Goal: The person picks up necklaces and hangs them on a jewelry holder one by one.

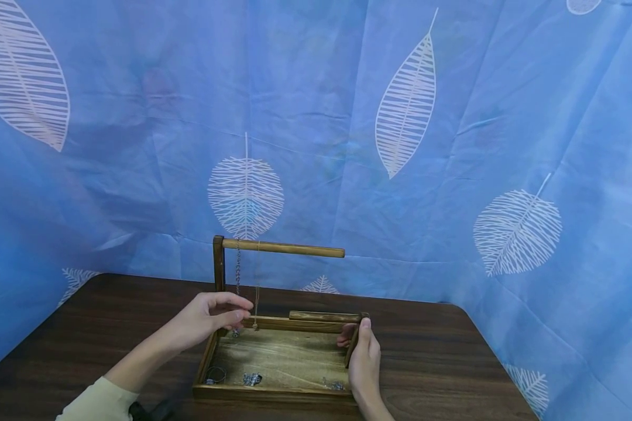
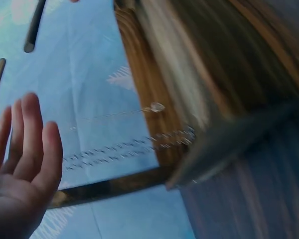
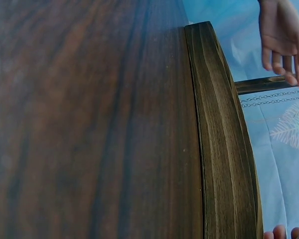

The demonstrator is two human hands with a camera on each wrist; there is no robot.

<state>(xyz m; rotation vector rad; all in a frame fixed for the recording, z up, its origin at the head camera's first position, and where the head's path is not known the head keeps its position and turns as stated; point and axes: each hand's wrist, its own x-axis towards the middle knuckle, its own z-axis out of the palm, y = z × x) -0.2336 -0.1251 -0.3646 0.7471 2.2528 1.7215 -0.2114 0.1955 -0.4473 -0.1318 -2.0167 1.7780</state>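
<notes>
A wooden jewelry stand (image 1: 280,396) has a shallow tray, a tall post (image 1: 219,263) with a bar (image 1: 289,248), and a lower bar (image 1: 321,316) at the right. Two necklaces hang from the tall bar: a thick chain (image 1: 237,266) near the post and a thin chain (image 1: 257,298) with a small pendant (image 2: 157,107). My left hand (image 1: 218,316) is raised beside them, fingers fairly straight and holding nothing in the left wrist view (image 2: 25,154). My right hand (image 1: 366,362) grips the stand's right side, thumb near the lower bar's end and fingertips showing inside.
In the tray's front lie a ring-shaped piece (image 1: 216,375) at the left, a small silvery pile (image 1: 252,379) in the middle and another silvery piece (image 1: 333,385) at the right. The stand sits on a dark wooden table (image 1: 426,356). Behind hangs a blue leaf-patterned curtain (image 1: 316,117).
</notes>
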